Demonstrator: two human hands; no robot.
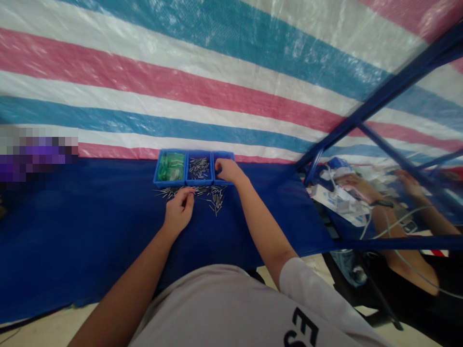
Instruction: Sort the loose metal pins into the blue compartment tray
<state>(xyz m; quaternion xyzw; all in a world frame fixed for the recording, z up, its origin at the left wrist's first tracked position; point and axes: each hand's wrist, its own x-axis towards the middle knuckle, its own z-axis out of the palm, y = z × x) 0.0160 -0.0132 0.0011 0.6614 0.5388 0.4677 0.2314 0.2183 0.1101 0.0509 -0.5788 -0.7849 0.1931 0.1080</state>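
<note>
Three blue bins (170,184) stand side by side on the blue table. Small green plastic bags (172,166) fill the left one, and the middle one holds many short, thin metal pins (198,168). My right hand (228,171) reaches into the right bin (222,155) with curled fingers; its fingertips and whatever they hold are hidden. Along the front of the bins lies a loose pile of metal pins (216,198). My left hand (179,208) is at the pile's left part, thumb and fingertips pinched together. What sits between them is too small to make out.
The blue tabletop (90,226) runs up to a striped tarp wall (202,86). On the right is a blue metal frame (340,127). Beyond it, another person's hands (356,185) are over a cluttered table with white boxes (338,205) and cables.
</note>
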